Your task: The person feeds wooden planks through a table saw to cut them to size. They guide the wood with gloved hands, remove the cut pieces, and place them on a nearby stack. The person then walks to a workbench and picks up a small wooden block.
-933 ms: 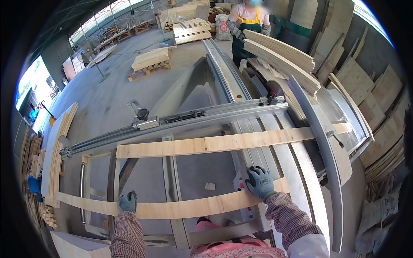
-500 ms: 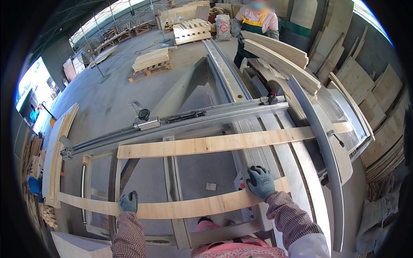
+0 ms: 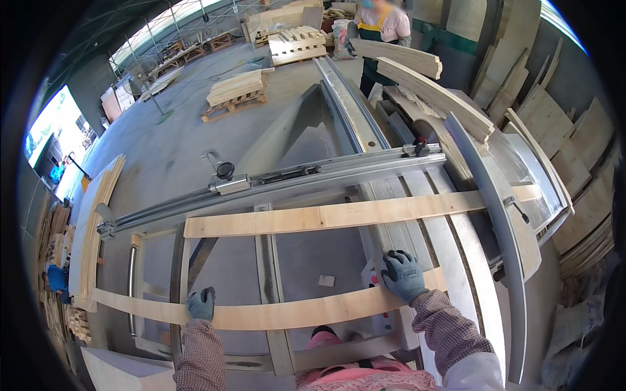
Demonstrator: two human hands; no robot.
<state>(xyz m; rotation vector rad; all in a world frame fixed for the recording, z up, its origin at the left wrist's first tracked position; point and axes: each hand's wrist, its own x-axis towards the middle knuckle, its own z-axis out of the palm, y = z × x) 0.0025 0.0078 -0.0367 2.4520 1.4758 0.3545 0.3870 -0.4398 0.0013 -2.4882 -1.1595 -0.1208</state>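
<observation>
Your left hand (image 3: 201,304) and right hand (image 3: 404,275), both gloved, lie flat and unclenched on the near plank (image 3: 274,314), which spans the saw table (image 3: 417,234) at 6 o'clock. It looks long, thin, stiff but somewhat whippy, and light; hold it wide apart as now. A second plank (image 3: 339,215) lies toward 12 o'clock.

Grey-blue gloves (image 3: 404,275), checked brownish sleeves (image 3: 450,329), pink front.

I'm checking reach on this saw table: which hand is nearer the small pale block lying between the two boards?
Right. The right hand rests just right of the small block; the left hand is farther left on the near board.
</observation>
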